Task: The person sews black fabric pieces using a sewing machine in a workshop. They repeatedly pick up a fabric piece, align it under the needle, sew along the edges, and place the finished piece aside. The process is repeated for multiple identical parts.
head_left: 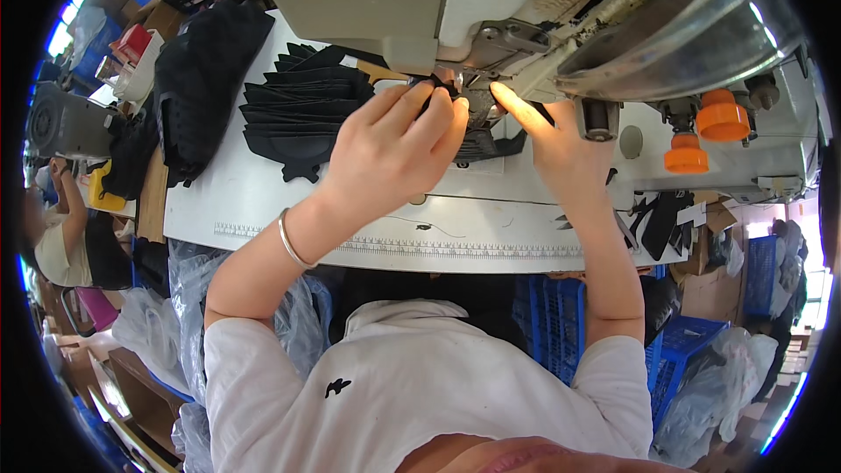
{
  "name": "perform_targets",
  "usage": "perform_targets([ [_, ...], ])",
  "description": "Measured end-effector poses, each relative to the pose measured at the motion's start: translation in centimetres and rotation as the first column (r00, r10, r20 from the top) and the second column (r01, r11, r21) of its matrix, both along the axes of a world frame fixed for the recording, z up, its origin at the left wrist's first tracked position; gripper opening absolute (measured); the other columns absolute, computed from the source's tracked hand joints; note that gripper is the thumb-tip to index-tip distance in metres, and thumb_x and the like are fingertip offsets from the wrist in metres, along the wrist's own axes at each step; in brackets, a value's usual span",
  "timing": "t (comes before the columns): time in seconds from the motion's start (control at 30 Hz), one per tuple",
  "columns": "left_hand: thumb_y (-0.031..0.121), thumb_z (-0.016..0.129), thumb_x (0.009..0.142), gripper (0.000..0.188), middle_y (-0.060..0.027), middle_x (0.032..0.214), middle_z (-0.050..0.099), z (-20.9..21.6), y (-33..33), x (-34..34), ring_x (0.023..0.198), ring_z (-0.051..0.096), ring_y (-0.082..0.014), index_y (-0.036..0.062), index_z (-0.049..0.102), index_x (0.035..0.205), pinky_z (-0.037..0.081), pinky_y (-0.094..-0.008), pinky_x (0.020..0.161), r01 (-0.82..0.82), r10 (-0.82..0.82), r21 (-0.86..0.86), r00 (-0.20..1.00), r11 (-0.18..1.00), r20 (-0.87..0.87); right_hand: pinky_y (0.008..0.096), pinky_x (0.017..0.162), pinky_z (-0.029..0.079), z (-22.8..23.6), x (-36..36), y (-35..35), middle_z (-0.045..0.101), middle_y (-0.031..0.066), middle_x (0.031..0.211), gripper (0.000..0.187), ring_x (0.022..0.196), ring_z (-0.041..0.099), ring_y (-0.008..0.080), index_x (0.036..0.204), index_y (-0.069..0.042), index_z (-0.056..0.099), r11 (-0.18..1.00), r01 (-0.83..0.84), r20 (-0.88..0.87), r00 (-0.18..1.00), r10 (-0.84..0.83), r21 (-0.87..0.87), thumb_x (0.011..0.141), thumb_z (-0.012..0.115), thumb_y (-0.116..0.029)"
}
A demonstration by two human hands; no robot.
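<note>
My left hand [399, 140] has its fingertips pinched together on a black fabric piece [442, 83], close beside the needle area of the sewing machine [504, 39]. Its fingers hide most of that piece. To the right, my right hand [565, 153] reaches in with the index finger stretched toward the lit metal plate; the other fingers are partly hidden, and I see nothing held in it. Dark pieces [486, 147] lie between and below the two hands. A fanned stack of black fabric pieces [302, 105] sits left of my left hand on the white table [350, 223].
A ruler strip [491, 250] runs along the table's front edge. Dark cloth [210, 79] is heaped at the left. Orange knobs [724, 116] hang at the right, near black scraps [663, 223]. Blue crates [565, 320] stand below. Another person [66, 236] sits at far left.
</note>
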State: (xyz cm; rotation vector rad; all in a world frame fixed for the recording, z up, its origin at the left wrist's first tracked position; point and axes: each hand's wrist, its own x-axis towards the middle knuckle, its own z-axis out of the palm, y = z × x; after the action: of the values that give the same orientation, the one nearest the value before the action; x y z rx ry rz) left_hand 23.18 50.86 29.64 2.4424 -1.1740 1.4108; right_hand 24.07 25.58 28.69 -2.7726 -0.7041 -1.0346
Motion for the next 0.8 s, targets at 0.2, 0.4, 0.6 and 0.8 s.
perform_targets([
  [0.2, 0.004, 0.072, 0.068, 0.042, -0.0102, 0.105, 0.068, 0.1, 0.2, 0.3, 0.103, 0.067, -0.0266, -0.0017, 0.075, 0.109, 0.06, -0.0387, 0.091, 0.038, -0.038, 0.007, 0.999, 0.999, -0.016, 0.0319, 0.072, 0.048, 1.2, -1.7, 1.0, 0.069, -0.0078, 0.094, 0.065, 0.074, 0.056, 0.0181, 0.132, -0.035, 0.076, 0.992, 0.012, 0.049, 0.999, -0.006, -0.125, 0.078, 0.071, 0.001],
  [0.4, 0.003, 0.072, 0.067, 0.043, -0.013, 0.106, 0.067, 0.0, -2.2, -1.7, 0.104, 0.066, -0.0273, -0.0063, 0.074, 0.108, 0.059, -0.0384, 0.093, -0.096, 0.089, -0.053, 0.989, 0.994, -0.121, 0.0314, 0.074, 0.048, 1.6, -1.8, 1.7, 0.071, -0.0087, 0.098, 0.065, 0.076, 0.057, 0.0174, 0.132, -0.034, 0.076, 0.996, -0.011, 0.032, 0.999, 0.014, -0.087, 0.078, 0.07, 0.002],
  [0.6, 0.001, 0.071, 0.066, 0.039, -0.015, 0.102, 0.068, -0.6, -3.0, -1.9, 0.104, 0.067, -0.0273, -0.0069, 0.075, 0.104, 0.06, -0.0372, 0.092, -0.177, 0.176, 0.041, 0.984, 0.983, 0.017, 0.0289, 0.064, 0.049, 1.7, -1.9, 1.5, 0.074, -0.0108, 0.111, 0.063, 0.075, 0.056, 0.0169, 0.131, -0.031, 0.077, 0.993, -0.012, 0.024, 1.0, 0.015, -0.118, 0.079, 0.07, 0.002],
  [0.8, 0.0, 0.071, 0.072, 0.035, -0.0152, 0.103, 0.07, -1.5, -2.8, -1.6, 0.1, 0.072, -0.0267, -0.0053, 0.076, 0.106, 0.064, -0.0345, 0.089, -0.228, 0.222, 0.047, 0.97, 0.973, 0.098, 0.0263, 0.059, 0.052, 2.2, -2.7, 2.1, 0.073, -0.0093, 0.124, 0.061, 0.078, 0.057, 0.0179, 0.129, -0.026, 0.077, 0.992, -0.012, 0.006, 1.0, 0.013, -0.122, 0.076, 0.069, 0.003],
])
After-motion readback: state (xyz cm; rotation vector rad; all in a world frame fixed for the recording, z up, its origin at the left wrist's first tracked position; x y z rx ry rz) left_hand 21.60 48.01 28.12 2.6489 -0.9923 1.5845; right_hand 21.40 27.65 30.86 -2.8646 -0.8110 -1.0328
